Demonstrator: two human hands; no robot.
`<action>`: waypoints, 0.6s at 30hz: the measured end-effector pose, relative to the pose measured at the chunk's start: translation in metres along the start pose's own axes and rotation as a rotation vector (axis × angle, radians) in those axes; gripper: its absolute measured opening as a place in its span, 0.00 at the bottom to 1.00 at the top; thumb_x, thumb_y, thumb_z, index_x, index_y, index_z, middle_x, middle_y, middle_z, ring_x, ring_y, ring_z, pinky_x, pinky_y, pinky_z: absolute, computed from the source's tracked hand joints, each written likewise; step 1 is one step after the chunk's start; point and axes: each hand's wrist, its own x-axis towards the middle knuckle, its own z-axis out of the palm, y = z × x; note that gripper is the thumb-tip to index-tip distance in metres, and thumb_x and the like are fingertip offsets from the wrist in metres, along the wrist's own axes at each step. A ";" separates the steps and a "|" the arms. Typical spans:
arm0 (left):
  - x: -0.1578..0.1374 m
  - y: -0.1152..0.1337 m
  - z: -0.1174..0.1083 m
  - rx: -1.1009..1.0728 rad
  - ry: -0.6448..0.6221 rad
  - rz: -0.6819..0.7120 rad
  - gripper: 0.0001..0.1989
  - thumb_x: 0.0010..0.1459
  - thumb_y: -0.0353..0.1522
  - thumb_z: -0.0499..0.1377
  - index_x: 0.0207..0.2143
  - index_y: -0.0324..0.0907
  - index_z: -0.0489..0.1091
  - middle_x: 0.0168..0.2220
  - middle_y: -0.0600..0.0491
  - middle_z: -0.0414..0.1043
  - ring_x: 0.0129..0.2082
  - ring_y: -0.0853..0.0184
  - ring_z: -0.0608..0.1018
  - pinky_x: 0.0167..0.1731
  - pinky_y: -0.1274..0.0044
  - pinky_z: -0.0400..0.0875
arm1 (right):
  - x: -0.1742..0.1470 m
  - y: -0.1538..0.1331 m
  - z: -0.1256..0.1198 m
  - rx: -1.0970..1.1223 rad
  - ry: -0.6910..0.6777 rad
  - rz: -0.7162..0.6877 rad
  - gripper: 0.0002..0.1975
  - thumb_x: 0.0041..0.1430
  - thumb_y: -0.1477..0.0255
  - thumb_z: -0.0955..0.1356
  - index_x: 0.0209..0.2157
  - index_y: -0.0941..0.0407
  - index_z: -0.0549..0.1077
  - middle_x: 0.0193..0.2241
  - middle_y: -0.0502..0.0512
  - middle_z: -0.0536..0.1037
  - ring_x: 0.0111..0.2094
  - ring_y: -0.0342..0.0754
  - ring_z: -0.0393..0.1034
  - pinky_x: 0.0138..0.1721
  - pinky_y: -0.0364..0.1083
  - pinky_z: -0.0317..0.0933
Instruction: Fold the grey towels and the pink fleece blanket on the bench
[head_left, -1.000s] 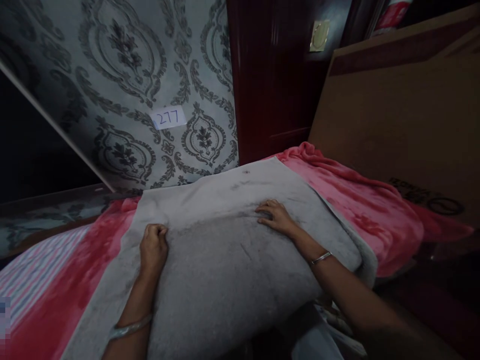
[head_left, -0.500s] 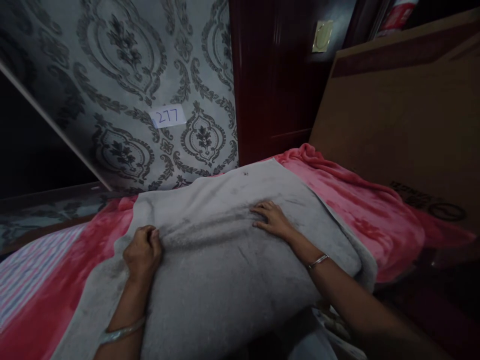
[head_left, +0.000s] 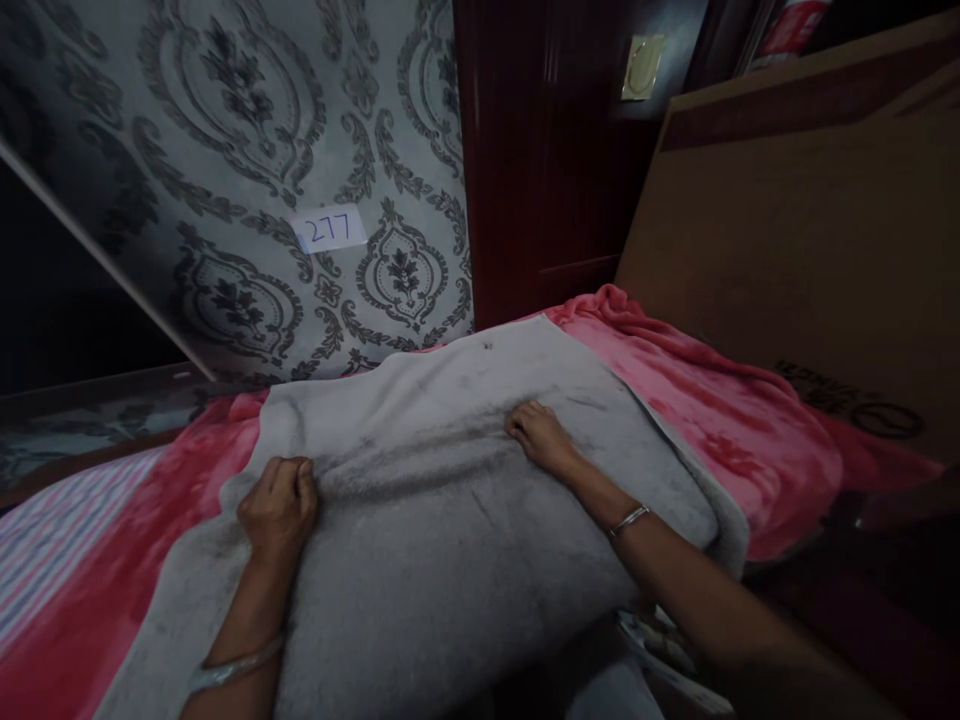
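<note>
Grey cloth (head_left: 405,590) bunched betw. two fists

Head view: L hand (head_left: 279,505) closed, gripping cloth near its L edge; R hand (head_left: 536,432) curled shut on cloth nr. centre, fingertips hidden. Cloth lies atop red blanket (head_left: 750,430), by patterned wall (head_left: 322,150).

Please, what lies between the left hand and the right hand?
In the head view, only a creased stretch of grey cloth lies between the left hand and the right hand.
</note>
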 end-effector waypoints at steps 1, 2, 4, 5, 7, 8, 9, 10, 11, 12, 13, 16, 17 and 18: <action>0.000 0.000 0.000 0.003 0.003 0.004 0.14 0.67 0.33 0.49 0.27 0.44 0.66 0.25 0.52 0.69 0.25 0.66 0.70 0.26 0.75 0.59 | 0.000 0.000 0.000 0.007 0.035 0.009 0.08 0.64 0.77 0.64 0.32 0.54 0.72 0.34 0.58 0.75 0.42 0.54 0.66 0.44 0.50 0.57; 0.000 0.000 0.000 0.003 0.002 0.009 0.14 0.66 0.33 0.49 0.27 0.44 0.66 0.25 0.52 0.69 0.25 0.66 0.70 0.26 0.75 0.59 | 0.000 0.001 -0.001 0.020 0.083 0.016 0.08 0.64 0.77 0.63 0.32 0.54 0.72 0.34 0.58 0.75 0.41 0.54 0.66 0.44 0.51 0.58; 0.000 -0.001 0.000 -0.001 -0.012 0.017 0.13 0.66 0.33 0.49 0.28 0.44 0.66 0.25 0.52 0.68 0.26 0.66 0.70 0.26 0.75 0.59 | -0.001 0.004 -0.001 0.066 0.192 0.031 0.09 0.65 0.75 0.62 0.33 0.54 0.71 0.34 0.59 0.75 0.41 0.54 0.66 0.44 0.51 0.59; 0.000 0.000 -0.001 -0.001 -0.021 0.014 0.13 0.66 0.33 0.49 0.27 0.44 0.66 0.25 0.52 0.68 0.26 0.66 0.70 0.27 0.75 0.59 | -0.001 0.006 -0.001 0.096 0.239 0.043 0.10 0.66 0.74 0.61 0.34 0.54 0.72 0.34 0.59 0.75 0.40 0.54 0.66 0.45 0.51 0.60; 0.000 0.000 -0.001 0.002 -0.036 0.002 0.14 0.66 0.33 0.49 0.27 0.44 0.66 0.25 0.52 0.68 0.25 0.66 0.70 0.27 0.75 0.59 | -0.003 0.009 -0.001 0.158 0.278 0.051 0.11 0.67 0.71 0.60 0.38 0.54 0.73 0.36 0.59 0.76 0.42 0.54 0.67 0.46 0.52 0.61; 0.000 -0.001 -0.001 0.003 -0.040 -0.004 0.14 0.66 0.33 0.49 0.27 0.44 0.66 0.25 0.52 0.68 0.25 0.66 0.70 0.27 0.75 0.59 | -0.004 0.010 -0.001 0.178 0.268 0.034 0.11 0.68 0.69 0.60 0.42 0.55 0.74 0.39 0.59 0.77 0.44 0.54 0.67 0.47 0.52 0.61; 0.000 -0.001 -0.001 0.003 -0.042 -0.009 0.14 0.66 0.33 0.48 0.27 0.44 0.66 0.25 0.52 0.68 0.25 0.66 0.70 0.27 0.75 0.59 | -0.004 0.010 -0.001 0.185 0.242 0.001 0.12 0.68 0.67 0.62 0.46 0.55 0.74 0.42 0.60 0.77 0.46 0.55 0.67 0.49 0.53 0.61; 0.000 -0.001 -0.001 0.002 -0.042 -0.010 0.14 0.66 0.33 0.48 0.27 0.44 0.66 0.25 0.52 0.68 0.25 0.66 0.70 0.27 0.75 0.59 | -0.004 0.010 0.000 0.179 0.206 -0.042 0.14 0.67 0.65 0.64 0.50 0.54 0.74 0.46 0.60 0.77 0.49 0.55 0.67 0.51 0.53 0.61; 0.000 -0.001 0.000 -0.001 -0.038 -0.006 0.14 0.66 0.33 0.48 0.27 0.44 0.66 0.25 0.52 0.68 0.25 0.66 0.70 0.27 0.75 0.59 | -0.004 0.010 0.000 0.161 0.168 -0.084 0.16 0.66 0.63 0.66 0.52 0.54 0.73 0.50 0.60 0.76 0.52 0.56 0.66 0.53 0.54 0.60; 0.000 -0.001 0.000 -0.003 -0.032 0.001 0.14 0.66 0.33 0.48 0.28 0.44 0.66 0.25 0.52 0.68 0.25 0.66 0.70 0.26 0.75 0.59 | -0.004 0.009 0.001 0.136 0.131 -0.116 0.17 0.64 0.63 0.68 0.53 0.53 0.74 0.52 0.60 0.75 0.54 0.57 0.65 0.54 0.55 0.59; 0.000 -0.001 0.000 -0.006 -0.025 0.009 0.14 0.66 0.33 0.48 0.28 0.44 0.67 0.25 0.52 0.68 0.25 0.66 0.70 0.26 0.75 0.59 | -0.004 0.009 0.001 0.111 0.102 -0.130 0.16 0.64 0.64 0.69 0.52 0.52 0.75 0.53 0.60 0.75 0.55 0.57 0.65 0.54 0.56 0.59; 0.000 -0.002 0.000 -0.020 -0.017 0.030 0.13 0.66 0.33 0.49 0.28 0.44 0.67 0.25 0.52 0.68 0.25 0.66 0.70 0.26 0.75 0.59 | -0.002 0.007 0.003 0.062 0.048 -0.102 0.06 0.64 0.71 0.68 0.41 0.52 0.77 0.47 0.58 0.77 0.50 0.55 0.66 0.50 0.55 0.59; 0.000 -0.002 0.000 -0.024 -0.020 0.031 0.13 0.66 0.33 0.49 0.28 0.44 0.67 0.25 0.52 0.68 0.26 0.66 0.70 0.26 0.75 0.59 | -0.001 0.007 0.003 0.054 0.034 -0.083 0.05 0.63 0.73 0.68 0.38 0.52 0.77 0.43 0.58 0.78 0.48 0.55 0.67 0.48 0.54 0.59; -0.001 -0.002 0.000 -0.026 -0.024 0.027 0.14 0.66 0.33 0.49 0.28 0.44 0.67 0.25 0.52 0.69 0.26 0.66 0.70 0.26 0.75 0.59 | -0.001 0.007 0.003 0.047 0.023 -0.066 0.05 0.63 0.75 0.67 0.36 0.53 0.76 0.40 0.57 0.78 0.46 0.54 0.67 0.47 0.53 0.59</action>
